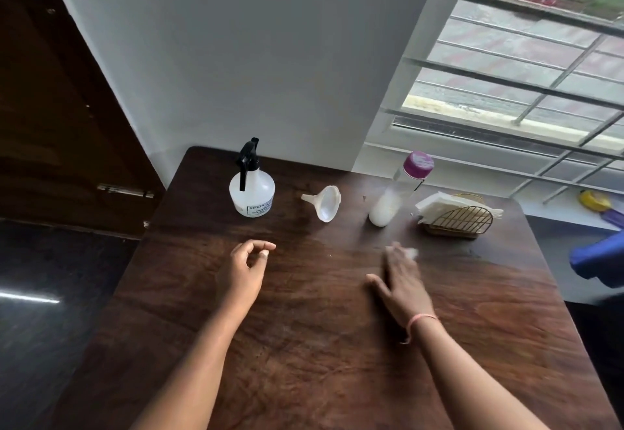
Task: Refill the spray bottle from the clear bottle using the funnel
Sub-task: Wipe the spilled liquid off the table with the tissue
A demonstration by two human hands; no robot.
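Spray bottle, funnel, clear bottle line the bench's far edge. My left hand loosely curled, right hand flat; both empty, apart.

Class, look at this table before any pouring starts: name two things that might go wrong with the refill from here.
1. The funnel lies on its side, apart from the spray bottle, whose trigger head is still on; pouring may miss unless the funnel is seated upright first.
2. The clear bottle is tall and stands near the napkin holder; a knock might tip it and wet the napkins.
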